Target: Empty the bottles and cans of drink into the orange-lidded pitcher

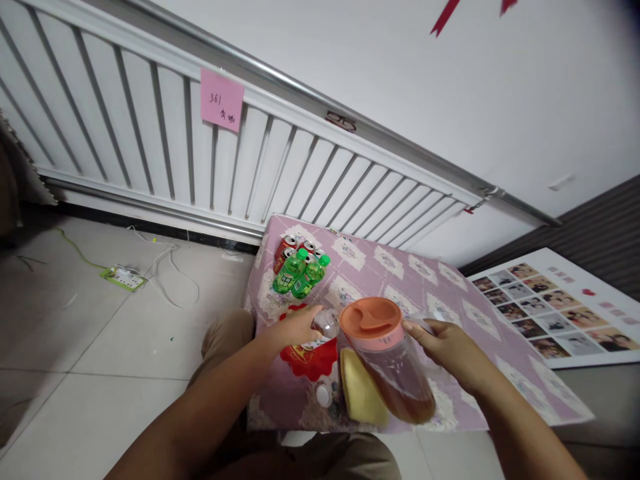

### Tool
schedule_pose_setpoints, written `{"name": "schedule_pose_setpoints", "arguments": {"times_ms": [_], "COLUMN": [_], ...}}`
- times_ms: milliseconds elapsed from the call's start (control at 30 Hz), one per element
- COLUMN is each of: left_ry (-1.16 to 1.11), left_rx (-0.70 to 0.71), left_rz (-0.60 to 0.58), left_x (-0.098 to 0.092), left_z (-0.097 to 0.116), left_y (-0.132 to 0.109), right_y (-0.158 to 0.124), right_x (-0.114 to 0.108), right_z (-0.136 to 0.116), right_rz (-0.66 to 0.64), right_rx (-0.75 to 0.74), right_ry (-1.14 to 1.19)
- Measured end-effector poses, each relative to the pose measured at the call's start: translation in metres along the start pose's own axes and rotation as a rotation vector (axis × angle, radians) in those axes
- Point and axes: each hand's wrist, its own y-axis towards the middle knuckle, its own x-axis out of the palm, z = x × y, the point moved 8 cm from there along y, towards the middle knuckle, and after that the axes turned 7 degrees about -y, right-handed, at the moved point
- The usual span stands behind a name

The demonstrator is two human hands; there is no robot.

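**Spill risk at close quarters**

Left hand (295, 327) curls its fingers (313, 315) round a clear bottle (328, 323); right hand (453, 350) grips the tilted, part-filled pitcher (387, 367) over the bench (477, 307) — poor alignment or a slipping handle could soak the yellow cloth (357, 393) below.

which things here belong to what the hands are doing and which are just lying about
Likely in use:
pitcher, in the right hand
clear bottle, in the left hand

Likely lying about:
green bottles
drink cans
power strip
pink note
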Motion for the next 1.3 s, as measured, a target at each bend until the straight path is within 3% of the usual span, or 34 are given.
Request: {"name": "schedule_pose_setpoints", "arguments": {"times_ms": [300,1300], "left_ry": [0.048,0.025], "left_rx": [0.036,0.036], "left_rz": [0.054,0.055], "left_x": [-0.002,-0.002], "left_z": [0.0,0.0], "left_y": [0.0,0.001], "right_y": [0.003,0.009], "right_x": [-0.001,0.003], "right_z": [0.002,0.005], "right_rz": [-0.009,-0.01], "right_rx": [-0.003,0.013], "right_ry": [-0.052,-0.023]}}
